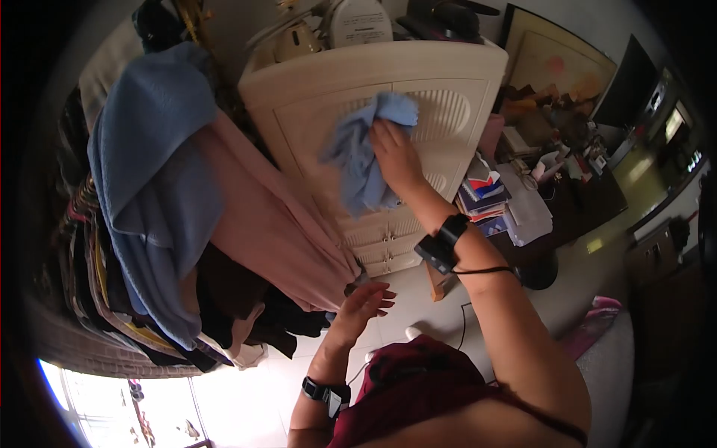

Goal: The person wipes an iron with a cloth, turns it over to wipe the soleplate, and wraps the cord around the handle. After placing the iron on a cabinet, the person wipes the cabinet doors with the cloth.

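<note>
My right hand [397, 157] presses a crumpled blue cloth [364, 160] against the front of a cream plastic cabinet [299, 123]. Its fingers are bent over the cloth, which hangs down below them and looks blurred on its left side. My left hand [364, 308] is held lower down, in front of the hanging clothes, with its fingers loosely bent, slightly apart and nothing in them. A pink garment [276, 216] hangs just beyond that hand, beside a large blue towel [160, 149].
Several clothes [97, 291] hang on a rack at the left. On the cabinet's top stand a white round-topped object [361, 24] and a dark item [448, 21]. Books and papers [485, 201] lie on a cluttered dark desk [579, 205] at the right. A thin cable [464, 321] runs over the floor.
</note>
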`<state>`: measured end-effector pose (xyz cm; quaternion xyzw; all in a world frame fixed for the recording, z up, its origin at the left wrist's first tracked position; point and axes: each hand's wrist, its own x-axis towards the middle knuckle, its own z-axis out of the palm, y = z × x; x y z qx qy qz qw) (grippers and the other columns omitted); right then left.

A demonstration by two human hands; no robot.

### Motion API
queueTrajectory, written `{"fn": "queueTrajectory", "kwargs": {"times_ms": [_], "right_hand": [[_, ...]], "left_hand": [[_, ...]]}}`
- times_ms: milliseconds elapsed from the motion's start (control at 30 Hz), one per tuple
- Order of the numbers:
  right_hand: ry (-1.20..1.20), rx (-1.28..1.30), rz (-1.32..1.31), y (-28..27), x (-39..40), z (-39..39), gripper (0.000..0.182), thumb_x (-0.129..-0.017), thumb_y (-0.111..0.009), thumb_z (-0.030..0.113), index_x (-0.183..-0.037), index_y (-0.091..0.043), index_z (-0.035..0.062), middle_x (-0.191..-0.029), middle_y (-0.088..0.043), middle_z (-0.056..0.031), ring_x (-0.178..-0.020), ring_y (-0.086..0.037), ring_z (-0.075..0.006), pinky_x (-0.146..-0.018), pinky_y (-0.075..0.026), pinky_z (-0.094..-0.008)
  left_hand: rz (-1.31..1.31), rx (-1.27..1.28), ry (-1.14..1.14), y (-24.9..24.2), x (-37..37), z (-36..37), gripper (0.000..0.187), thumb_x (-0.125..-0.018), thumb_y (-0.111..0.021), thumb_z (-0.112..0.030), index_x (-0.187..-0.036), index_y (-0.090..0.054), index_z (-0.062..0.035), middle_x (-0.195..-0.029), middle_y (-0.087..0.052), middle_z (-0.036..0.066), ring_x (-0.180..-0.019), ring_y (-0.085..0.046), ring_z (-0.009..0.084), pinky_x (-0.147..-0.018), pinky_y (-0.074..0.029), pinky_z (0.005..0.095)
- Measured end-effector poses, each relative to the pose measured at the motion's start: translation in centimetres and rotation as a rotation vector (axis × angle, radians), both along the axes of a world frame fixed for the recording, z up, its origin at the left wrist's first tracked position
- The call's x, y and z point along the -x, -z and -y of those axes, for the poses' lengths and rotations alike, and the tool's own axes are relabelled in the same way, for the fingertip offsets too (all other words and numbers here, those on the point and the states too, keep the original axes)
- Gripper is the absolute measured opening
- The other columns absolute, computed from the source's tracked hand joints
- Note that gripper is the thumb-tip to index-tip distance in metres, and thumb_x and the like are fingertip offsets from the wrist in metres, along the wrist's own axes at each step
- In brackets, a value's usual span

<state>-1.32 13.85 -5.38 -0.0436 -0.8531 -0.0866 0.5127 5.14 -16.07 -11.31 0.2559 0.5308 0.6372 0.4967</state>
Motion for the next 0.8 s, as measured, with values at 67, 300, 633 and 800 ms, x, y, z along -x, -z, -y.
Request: {"fn": "queueTrajectory", "kwargs": {"times_ms": [67,300,633,800], "right_hand": [[-0.008,-0.120,-0.035,0.0,-0.3,-0.6,0.031,-0.074,-0.059,0.007,-0.104,-0.063,0.0008,-0.120,-0.056,-0.0089,-0.112,-0.051,-0.0262,-0.090,-0.048,-0.0362],[-0.132,-0.101,0.036,-2.7,-1.3,-2.2,0.017,-0.070,-0.063,0.011,-0.087,-0.064,0.0090,-0.100,-0.057,-0.0024,-0.093,-0.056,-0.0211,-0.069,-0.053,-0.0304],[-0.480,-0.185,-0.033,-3.0,-2.9,-7.3,0.017,-0.072,-0.063,0.010,-0.088,-0.063,0.0108,-0.093,-0.058,-0.0012,-0.085,-0.059,-0.0203,-0.062,-0.054,-0.0294],[-0.495,0.058,-0.095,-1.6,-3.7,-7.5,0.017,-0.071,-0.064,0.007,-0.087,-0.064,0.0108,-0.092,-0.061,-0.0029,-0.081,-0.061,-0.0224,-0.064,-0.053,-0.0330]], "left_hand": [[-0.009,0.022,0.008,-0.7,-0.4,0.0,0.037,-0.097,-0.053,-0.025,-0.125,-0.053,-0.0013,-0.113,-0.063,0.010,-0.101,-0.061,0.0183,-0.083,-0.048,0.0292],[0.021,0.056,-0.212,0.6,-0.3,0.7,0.033,-0.097,-0.053,-0.024,-0.124,-0.053,-0.0033,-0.112,-0.063,0.009,-0.099,-0.061,0.0164,-0.082,-0.048,0.0288],[-0.014,0.028,-0.300,-0.5,-3.1,-6.0,0.032,-0.098,-0.053,-0.022,-0.123,-0.053,-0.0029,-0.110,-0.065,0.009,-0.098,-0.061,0.0159,-0.082,-0.048,0.0285],[-0.025,0.039,-0.339,-0.8,-4.2,-8.5,0.032,-0.098,-0.053,-0.022,-0.123,-0.053,-0.0031,-0.110,-0.065,0.009,-0.098,-0.061,0.0158,-0.083,-0.048,0.0286]]}}
